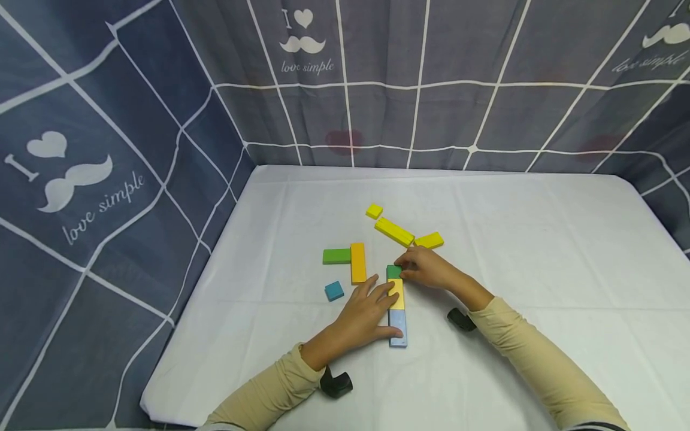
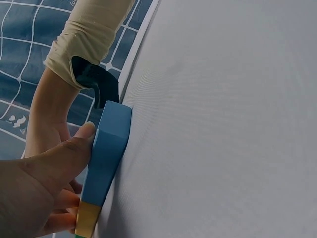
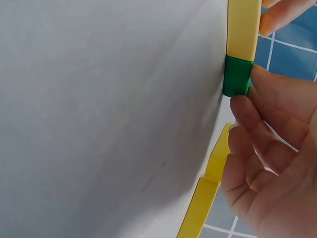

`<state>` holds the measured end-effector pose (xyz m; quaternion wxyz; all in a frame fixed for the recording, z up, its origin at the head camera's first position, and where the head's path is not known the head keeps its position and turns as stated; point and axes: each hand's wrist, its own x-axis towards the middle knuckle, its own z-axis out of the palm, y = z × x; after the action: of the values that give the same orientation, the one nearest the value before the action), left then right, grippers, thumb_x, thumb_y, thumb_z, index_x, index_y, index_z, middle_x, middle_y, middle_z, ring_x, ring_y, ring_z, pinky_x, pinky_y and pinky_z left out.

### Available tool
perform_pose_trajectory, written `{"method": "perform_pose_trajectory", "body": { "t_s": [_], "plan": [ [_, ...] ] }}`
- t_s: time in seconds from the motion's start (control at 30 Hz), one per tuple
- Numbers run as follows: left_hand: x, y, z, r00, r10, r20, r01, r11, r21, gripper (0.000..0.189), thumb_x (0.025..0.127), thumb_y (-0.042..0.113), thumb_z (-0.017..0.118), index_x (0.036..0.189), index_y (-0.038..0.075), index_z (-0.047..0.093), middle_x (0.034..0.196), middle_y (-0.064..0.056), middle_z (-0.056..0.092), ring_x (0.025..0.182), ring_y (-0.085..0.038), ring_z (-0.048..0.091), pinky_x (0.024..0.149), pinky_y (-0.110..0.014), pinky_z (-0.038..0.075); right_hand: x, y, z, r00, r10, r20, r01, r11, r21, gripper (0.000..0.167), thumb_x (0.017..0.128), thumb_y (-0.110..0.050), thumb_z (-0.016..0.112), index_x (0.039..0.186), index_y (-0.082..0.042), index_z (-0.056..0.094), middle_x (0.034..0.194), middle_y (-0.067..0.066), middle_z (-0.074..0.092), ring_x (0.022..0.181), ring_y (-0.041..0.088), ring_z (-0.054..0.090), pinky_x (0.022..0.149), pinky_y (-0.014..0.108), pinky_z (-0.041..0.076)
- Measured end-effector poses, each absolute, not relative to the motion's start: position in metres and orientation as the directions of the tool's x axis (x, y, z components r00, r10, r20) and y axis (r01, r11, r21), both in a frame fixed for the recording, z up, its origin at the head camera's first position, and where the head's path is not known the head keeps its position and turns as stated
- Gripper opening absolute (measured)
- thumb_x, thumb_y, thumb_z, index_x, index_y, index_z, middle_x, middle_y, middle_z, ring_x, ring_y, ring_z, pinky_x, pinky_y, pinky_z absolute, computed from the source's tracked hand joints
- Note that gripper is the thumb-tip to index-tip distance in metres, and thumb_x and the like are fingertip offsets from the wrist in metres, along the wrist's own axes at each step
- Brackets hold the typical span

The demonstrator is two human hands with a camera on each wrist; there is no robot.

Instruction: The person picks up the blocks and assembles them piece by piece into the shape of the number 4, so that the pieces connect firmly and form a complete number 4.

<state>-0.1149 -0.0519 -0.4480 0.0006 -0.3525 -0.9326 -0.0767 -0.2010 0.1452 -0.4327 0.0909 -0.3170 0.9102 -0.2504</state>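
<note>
Three blocks form a straight row end to end on the white table (image 1: 539,251): a dark green block (image 1: 394,272) at the far end, a pale yellow block (image 1: 396,285) in the middle and a light blue block (image 1: 398,319) nearest. My left hand (image 1: 360,314) lies over the row from the left, fingers spread and resting on the yellow block, thumb on the blue one. At the far end, my right hand (image 1: 428,267) pinches the small green block with thumb and forefinger. In the right wrist view, the green block (image 3: 237,77) meets the yellow one flush.
Left of the row, a light green block (image 1: 336,256) touches an orange block (image 1: 358,263), with a small blue block (image 1: 334,291) nearer. Beyond the right hand lie a small yellow block (image 1: 374,211), a long yellow block (image 1: 395,231) and another yellow block (image 1: 429,240). Grey checked curtains (image 1: 377,114) surround the table.
</note>
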Motion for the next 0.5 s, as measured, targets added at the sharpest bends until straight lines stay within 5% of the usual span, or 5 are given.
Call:
{"method": "perform_pose_trajectory", "body": {
  "t_s": [0.5],
  "plan": [
    [-0.1193,-0.0537,-0.4489,-0.763,0.641,0.087,0.646,0.748,0.151,0.078,0.068,0.065,0.061,0.129,0.017,0.052,0.138,-0.006,0.041,0.133,-0.033,0.029,0.103,-0.047,0.033,-0.2019,0.1426,-0.4344,-0.783,-0.622,-0.009,-0.524,0.668,-0.528,0.021,0.081,-0.008,0.066,0.101,0.0,0.067,0.095,0.008,0.065,0.086,0.018,0.058,0.077,0.034,0.048]
  ]
}}
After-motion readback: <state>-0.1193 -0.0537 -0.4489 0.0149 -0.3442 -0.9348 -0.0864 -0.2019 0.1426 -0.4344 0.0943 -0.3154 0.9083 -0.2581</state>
